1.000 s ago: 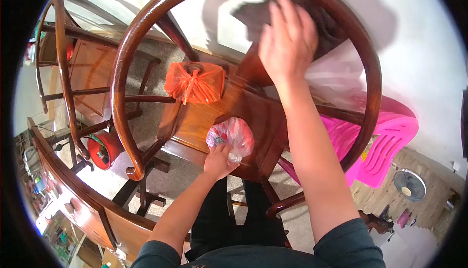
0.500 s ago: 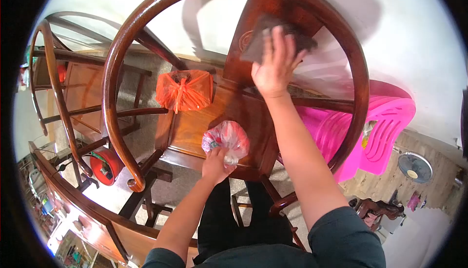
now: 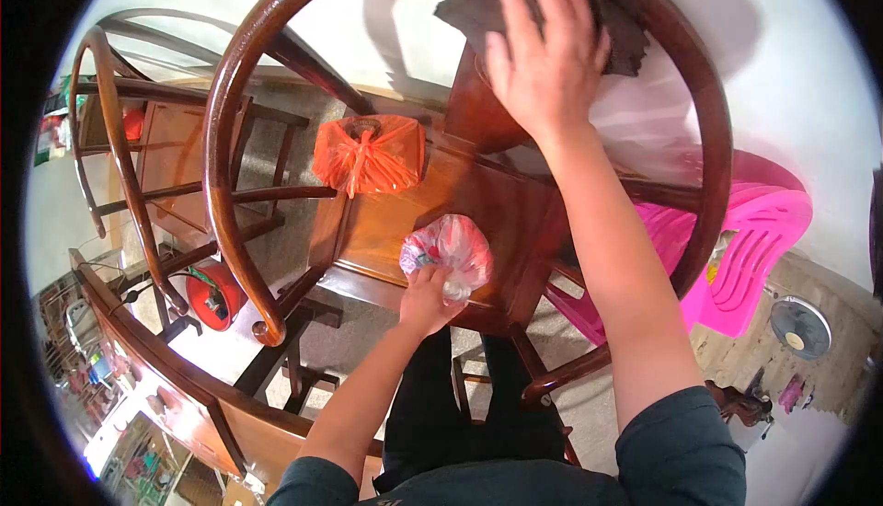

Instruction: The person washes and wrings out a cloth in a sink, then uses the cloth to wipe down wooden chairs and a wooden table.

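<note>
Up top, the right hand (image 3: pixel 547 55) presses a dark cloth (image 3: pixel 487 0) flat-palmed against the chair's backrest (image 3: pixel 478 106). Lower centre, the left hand (image 3: pixel 426 299) clutches a tied plastic bag (image 3: pixel 451 248) with colourful, unclear contents on the seat (image 3: pixel 386 230); an orange knotted bag (image 3: pixel 368 155) sits behind it.

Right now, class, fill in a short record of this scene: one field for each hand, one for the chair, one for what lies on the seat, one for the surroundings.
Right hand: right hand presses a dark cloth flat against the chair's curved top rail.
Left hand: left hand grips a clear plastic bag at the seat's front edge.
Chair: dark polished wooden chair with a round back.
On the seat: a tied orange bag towards the back.
Surroundings: pink plastic chair, second wooden chair, red object on the floor.
</note>
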A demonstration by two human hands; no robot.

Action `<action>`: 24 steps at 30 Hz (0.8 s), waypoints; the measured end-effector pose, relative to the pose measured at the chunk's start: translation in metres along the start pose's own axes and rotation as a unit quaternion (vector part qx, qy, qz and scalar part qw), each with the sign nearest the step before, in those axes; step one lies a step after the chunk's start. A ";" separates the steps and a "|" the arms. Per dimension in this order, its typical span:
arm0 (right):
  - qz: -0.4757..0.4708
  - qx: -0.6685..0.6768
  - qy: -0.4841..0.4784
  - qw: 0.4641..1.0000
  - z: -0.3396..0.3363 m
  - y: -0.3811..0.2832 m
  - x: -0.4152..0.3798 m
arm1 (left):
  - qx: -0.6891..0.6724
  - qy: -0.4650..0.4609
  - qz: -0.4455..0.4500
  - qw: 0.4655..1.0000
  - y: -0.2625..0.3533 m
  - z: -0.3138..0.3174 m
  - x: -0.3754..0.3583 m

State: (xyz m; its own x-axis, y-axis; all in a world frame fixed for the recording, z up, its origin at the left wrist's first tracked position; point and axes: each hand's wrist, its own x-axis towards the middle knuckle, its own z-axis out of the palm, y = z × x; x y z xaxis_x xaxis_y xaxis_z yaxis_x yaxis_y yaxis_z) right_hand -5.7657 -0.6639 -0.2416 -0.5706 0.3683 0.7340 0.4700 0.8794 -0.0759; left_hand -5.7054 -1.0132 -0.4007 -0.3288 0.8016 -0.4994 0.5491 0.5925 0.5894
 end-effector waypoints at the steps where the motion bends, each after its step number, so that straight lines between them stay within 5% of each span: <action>1: -0.003 -0.005 -0.049 0.999 0.009 -0.005 -0.006 | -0.006 0.006 0.001 1.000 0.000 0.001 0.000; 5: -0.211 -0.173 -0.115 0.955 0.063 -0.004 -0.082 | -0.030 0.033 0.008 0.999 -0.005 0.009 -0.001; 7: -0.298 -0.145 -0.103 0.938 0.093 0.000 -0.138 | -0.033 0.053 0.017 0.998 -0.010 0.012 -0.001; 10: -0.282 -0.071 -0.312 0.905 0.137 0.006 -0.220 | -0.039 0.066 0.026 0.997 -0.010 0.017 0.001; 12: -0.282 -0.037 -0.356 0.890 0.156 0.008 -0.255 | -0.045 0.074 0.026 0.996 -0.010 0.019 0.001; 17: -0.298 -0.027 -0.330 0.895 0.184 0.009 -0.317 | -0.056 0.094 0.036 0.993 -0.016 0.025 -0.001; 20: -0.222 -0.025 -0.422 0.878 0.168 0.003 -0.304 | -0.060 0.101 0.042 0.992 -0.020 0.029 -0.001; 24: -0.177 -0.011 -0.385 0.906 0.136 0.009 -0.306 | -0.069 0.106 0.048 0.991 -0.021 0.027 -0.002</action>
State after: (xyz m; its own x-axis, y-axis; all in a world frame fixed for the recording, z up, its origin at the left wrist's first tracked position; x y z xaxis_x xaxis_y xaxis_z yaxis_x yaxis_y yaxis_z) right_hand -5.6784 -0.7278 -0.5592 -0.9848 0.1724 0.0216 0.1737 0.9804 0.0930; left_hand -5.6953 -1.0297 -0.4290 -0.4420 0.8454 -0.2999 0.4813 0.5056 0.7160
